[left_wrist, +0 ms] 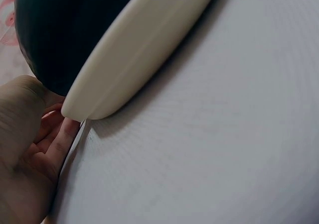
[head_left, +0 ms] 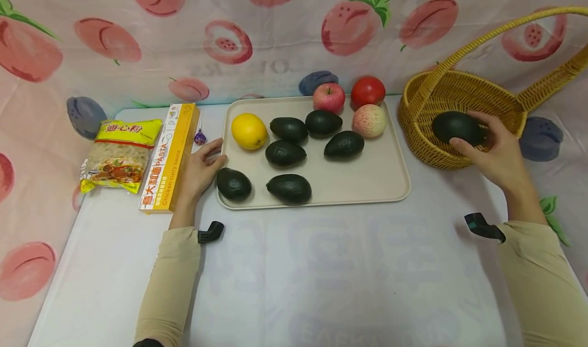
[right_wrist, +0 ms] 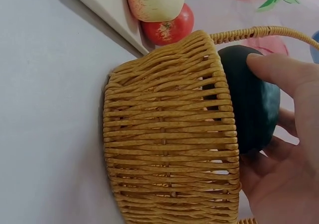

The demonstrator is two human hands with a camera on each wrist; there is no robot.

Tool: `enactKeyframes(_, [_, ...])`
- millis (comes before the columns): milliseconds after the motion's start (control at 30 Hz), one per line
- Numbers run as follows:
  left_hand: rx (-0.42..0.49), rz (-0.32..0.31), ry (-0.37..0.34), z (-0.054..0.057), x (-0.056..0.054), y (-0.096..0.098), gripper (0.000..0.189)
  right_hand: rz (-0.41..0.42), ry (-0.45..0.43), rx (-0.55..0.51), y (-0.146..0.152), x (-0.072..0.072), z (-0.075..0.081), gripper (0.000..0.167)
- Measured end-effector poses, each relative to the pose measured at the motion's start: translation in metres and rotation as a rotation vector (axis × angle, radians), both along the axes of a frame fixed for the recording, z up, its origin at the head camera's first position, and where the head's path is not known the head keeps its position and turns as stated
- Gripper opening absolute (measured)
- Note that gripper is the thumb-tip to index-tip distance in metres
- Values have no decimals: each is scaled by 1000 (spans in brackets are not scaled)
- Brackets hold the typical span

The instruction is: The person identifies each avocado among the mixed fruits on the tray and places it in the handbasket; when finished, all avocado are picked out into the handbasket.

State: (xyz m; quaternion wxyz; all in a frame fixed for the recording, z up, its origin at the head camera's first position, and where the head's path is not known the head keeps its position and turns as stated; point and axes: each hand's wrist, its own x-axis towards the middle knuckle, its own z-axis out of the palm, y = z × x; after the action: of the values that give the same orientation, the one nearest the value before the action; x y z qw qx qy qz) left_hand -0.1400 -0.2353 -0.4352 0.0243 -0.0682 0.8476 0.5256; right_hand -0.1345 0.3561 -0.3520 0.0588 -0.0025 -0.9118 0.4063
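Observation:
My right hand (head_left: 498, 153) grips a dark green avocado (head_left: 457, 127) at the mouth of a yellow wicker basket (head_left: 429, 145). In the right wrist view the thumb lies on top of that avocado (right_wrist: 249, 104), just past the woven rim. On the left, my left hand (head_left: 199, 171) rests by the left edge of a beige tray (head_left: 367, 183), its fingers loosely bent. One avocado (head_left: 234, 184) lies on the tray closest to that hand. Several more avocados (head_left: 289, 189) lie across the tray. The left wrist view shows the hand (left_wrist: 30, 149) beside the tray's rim (left_wrist: 114, 69).
A lemon (head_left: 249, 131), a pink apple (head_left: 328, 97), a red tomato (head_left: 368, 91) and a pale peach-like fruit (head_left: 369, 121) sit on the tray. Left of it are a yellow pasta box (head_left: 170, 158), a bag of macaroni (head_left: 120, 155) and a small purple-wrapped lollipop (head_left: 199, 137). The basket's tall handle (head_left: 487, 35) arches above it.

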Motion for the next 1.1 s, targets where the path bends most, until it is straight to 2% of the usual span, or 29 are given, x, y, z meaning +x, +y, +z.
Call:
enactKeyframes(200, [-8, 5, -15, 1, 0, 0, 52, 0, -113, 98, 4, -5, 1, 65])
enactKeyframes(433, [-6, 5, -17, 1, 1, 0, 52, 29, -180, 196, 6, -13, 2, 65])
enactKeyframes(733, [-8, 3, 7, 0, 0, -1, 52, 155, -266, 266, 7, -25, 7, 76])
enactKeyframes(1100, [-28, -7, 10, -1, 2, -3, 51, 305, -320, 330, 7, -41, 2, 69])
